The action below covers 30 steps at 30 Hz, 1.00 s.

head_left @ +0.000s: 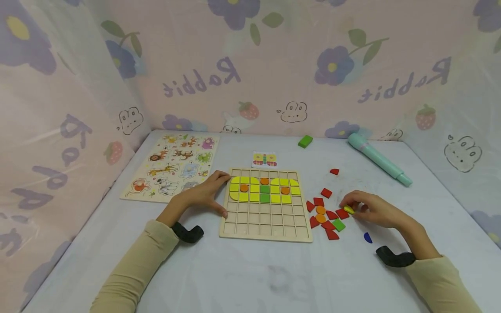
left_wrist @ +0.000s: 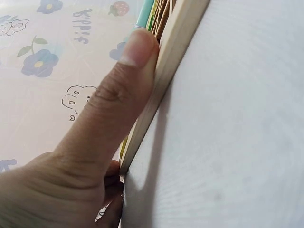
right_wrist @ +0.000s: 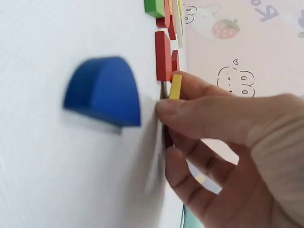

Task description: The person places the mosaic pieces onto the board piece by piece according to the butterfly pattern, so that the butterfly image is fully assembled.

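A square wooden grid board (head_left: 254, 217) lies in the middle of the table in the head view, with yellow, orange and green tiles set in its upper rows. My left hand (head_left: 201, 193) rests against the board's left edge, thumb and fingers spread apart; the left wrist view shows the straight thumb (left_wrist: 109, 99) pressing on the wooden rim. Right of the board, my right hand (head_left: 372, 209) pinches a yellow tile (right_wrist: 175, 86) between thumb and finger, just above the red tiles. The tile's full outline is partly hidden. A blue half-round tile (right_wrist: 107, 90) lies nearby.
Loose red tiles (head_left: 332, 234), orange discs (head_left: 320, 218) and a green tile (head_left: 338, 224) lie right of the board. Behind it is a small pattern card (head_left: 264, 160). An animal puzzle board (head_left: 156, 191), green block (head_left: 305, 141) and turquoise pen-like stick (head_left: 379, 160) lie farther out.
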Each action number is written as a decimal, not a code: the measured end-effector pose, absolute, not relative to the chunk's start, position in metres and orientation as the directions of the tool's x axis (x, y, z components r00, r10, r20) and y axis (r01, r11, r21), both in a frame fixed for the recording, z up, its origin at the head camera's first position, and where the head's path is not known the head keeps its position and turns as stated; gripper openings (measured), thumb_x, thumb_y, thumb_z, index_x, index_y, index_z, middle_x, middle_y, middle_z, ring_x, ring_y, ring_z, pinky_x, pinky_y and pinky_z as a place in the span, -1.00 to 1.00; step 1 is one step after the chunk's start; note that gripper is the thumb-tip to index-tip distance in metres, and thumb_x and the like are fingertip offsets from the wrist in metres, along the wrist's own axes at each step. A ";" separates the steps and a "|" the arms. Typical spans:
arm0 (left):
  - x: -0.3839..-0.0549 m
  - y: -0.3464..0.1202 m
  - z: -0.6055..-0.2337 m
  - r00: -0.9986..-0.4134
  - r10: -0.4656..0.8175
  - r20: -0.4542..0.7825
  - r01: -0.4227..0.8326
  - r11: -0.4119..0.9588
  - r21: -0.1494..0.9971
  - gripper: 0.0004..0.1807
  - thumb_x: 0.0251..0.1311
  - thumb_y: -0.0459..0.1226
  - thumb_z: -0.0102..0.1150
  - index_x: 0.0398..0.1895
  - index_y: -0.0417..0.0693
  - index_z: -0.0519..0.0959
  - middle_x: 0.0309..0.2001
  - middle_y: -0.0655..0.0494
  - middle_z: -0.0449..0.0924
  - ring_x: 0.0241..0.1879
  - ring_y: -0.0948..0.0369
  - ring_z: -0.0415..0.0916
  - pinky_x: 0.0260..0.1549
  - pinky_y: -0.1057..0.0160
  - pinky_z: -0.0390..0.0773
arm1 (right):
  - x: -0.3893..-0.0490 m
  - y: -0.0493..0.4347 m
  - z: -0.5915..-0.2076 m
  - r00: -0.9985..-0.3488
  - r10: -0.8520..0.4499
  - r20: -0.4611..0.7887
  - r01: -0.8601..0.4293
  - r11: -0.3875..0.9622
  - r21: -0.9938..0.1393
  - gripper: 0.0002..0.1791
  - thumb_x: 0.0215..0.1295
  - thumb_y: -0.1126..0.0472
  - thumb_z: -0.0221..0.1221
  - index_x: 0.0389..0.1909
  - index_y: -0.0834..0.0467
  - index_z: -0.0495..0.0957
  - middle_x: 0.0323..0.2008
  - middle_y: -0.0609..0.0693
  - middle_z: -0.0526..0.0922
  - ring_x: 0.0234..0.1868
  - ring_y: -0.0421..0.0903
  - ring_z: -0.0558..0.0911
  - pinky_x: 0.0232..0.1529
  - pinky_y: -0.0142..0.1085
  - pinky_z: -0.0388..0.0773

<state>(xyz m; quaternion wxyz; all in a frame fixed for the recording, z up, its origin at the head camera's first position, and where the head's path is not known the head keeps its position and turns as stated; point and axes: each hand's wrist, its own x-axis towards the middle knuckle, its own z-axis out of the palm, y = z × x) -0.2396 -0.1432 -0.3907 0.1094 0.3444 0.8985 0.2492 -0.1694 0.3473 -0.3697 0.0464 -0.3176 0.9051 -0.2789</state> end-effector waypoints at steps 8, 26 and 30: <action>-0.238 -0.142 -0.389 -0.737 0.675 -0.026 0.563 0.636 0.528 0.32 -0.40 0.21 0.48 0.41 -0.24 0.04 0.31 -0.08 0.01 0.34 0.03 0.03 0.30 0.04 0.14 | -0.173 0.347 -0.375 -0.811 -0.558 0.176 -0.564 0.666 -0.487 -0.68 0.05 0.34 0.33 -0.13 0.17 0.58 -0.28 -0.09 0.58 -0.35 -0.26 0.47 -0.30 -0.42 0.55; -0.241 -0.142 -0.392 -0.741 0.671 -0.027 0.560 0.640 0.526 0.31 -0.39 0.20 0.48 0.41 -0.24 0.03 0.31 -0.08 0.01 0.34 0.04 0.01 0.30 0.05 0.13 | -0.201 0.247 -0.369 -0.789 -0.599 0.140 -0.582 0.655 -0.482 -0.83 0.15 0.28 0.28 -0.22 0.13 0.60 -0.34 -0.15 0.57 -0.36 -0.22 0.47 -0.33 -0.40 0.52; -0.241 -0.143 -0.393 -0.744 0.668 -0.027 0.558 0.643 0.525 0.32 -0.41 0.21 0.48 0.40 -0.24 0.04 0.31 -0.08 0.01 0.34 0.04 0.01 0.31 0.05 0.12 | -0.201 0.247 -0.367 -0.825 -0.553 0.117 -0.536 0.698 -0.476 -0.71 0.08 0.15 0.34 -0.18 0.15 0.58 -0.39 -0.13 0.52 -0.37 -0.19 0.45 -0.39 -0.42 0.49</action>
